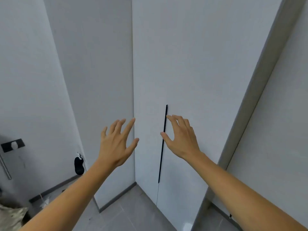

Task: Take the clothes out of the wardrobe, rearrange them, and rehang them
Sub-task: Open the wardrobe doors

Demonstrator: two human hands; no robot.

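A tall white wardrobe [200, 72] stands straight ahead with both doors closed. A thin black vertical handle [162, 155] runs along the seam between the doors. My right hand [180, 139] is open, its fingertips and thumb right at the handle's upper part without closing on it. My left hand [116, 142] is open too, fingers spread, with the index fingertip at the wardrobe's left edge. No clothes are visible; the doors hide the inside.
White walls stand on the left and behind. A door with a black lock plate [12, 145] and metal lever is at the far left. A black object [78, 165] hangs on the left wall. A grey tiled floor [133, 212] lies below, with another white panel [275, 130] at right.
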